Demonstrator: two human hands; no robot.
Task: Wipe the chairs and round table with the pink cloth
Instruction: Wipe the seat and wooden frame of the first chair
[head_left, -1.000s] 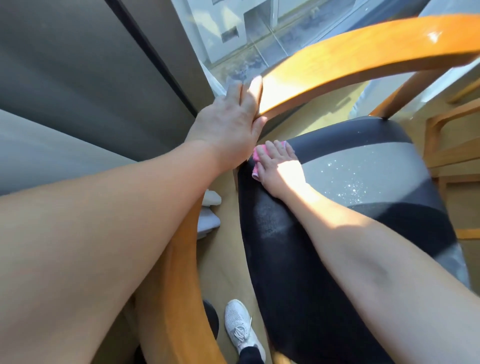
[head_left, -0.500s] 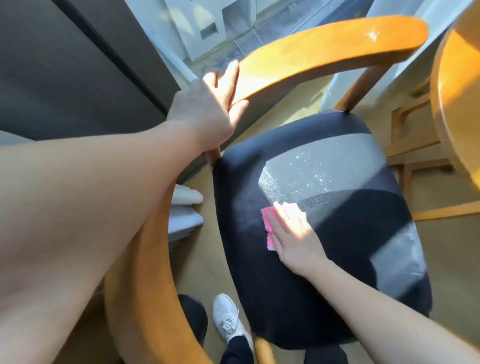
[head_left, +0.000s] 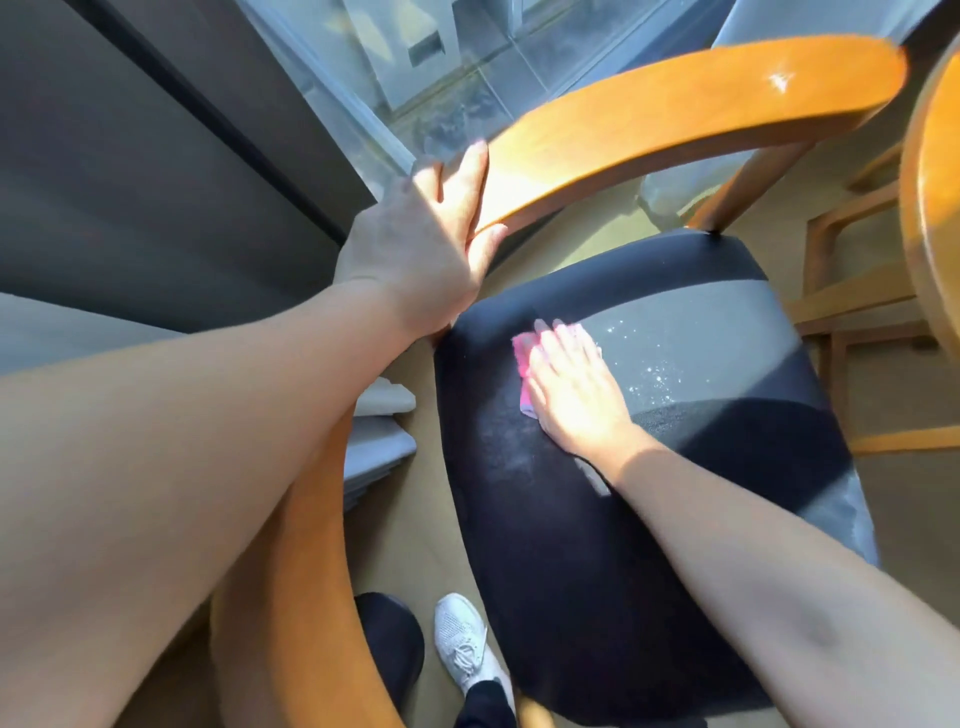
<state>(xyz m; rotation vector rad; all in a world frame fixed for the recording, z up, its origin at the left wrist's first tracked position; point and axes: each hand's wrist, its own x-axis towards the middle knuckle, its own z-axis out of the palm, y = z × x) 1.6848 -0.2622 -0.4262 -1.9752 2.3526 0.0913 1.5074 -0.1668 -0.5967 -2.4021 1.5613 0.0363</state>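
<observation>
One pink cloth (head_left: 521, 358) lies on the chair seat (head_left: 675, 493), a little left of the middle of the frame, near the seat's upper left edge. Most of it is hidden under the right hand (head_left: 574, 387). What shows is a narrow strip along the hand's left side, with its long axis running from top to bottom of the frame and leaning slightly right at its lower end. A paler bit also peeps out past the fingertips. How far the cloth reaches under the palm cannot be told.

The right hand lies flat on the cloth, fingers straight and together, pointing towards the top of the frame, pressing it onto the seat. The seat is black with one grey band across it. White specks dot that band just right of the hand, and a pale dusty smear lies on the black part below and left of the cloth.

The left hand (head_left: 421, 260), up and left of the cloth, grips the curved wooden rail (head_left: 675, 119) of the chair, fingers laid over its top and thumb underneath. The rail sweeps from that hand to the upper right, and also down past the left forearm to the bottom edge.

At the right edge are the rim of one round table (head_left: 930, 208) and the wooden frame of a second chair (head_left: 857, 306). One white shoe (head_left: 465, 644) shows on the floor at bottom centre. Grey folded pads (head_left: 382, 431) lie left of the seat, and a window (head_left: 441, 62) fills the top.
</observation>
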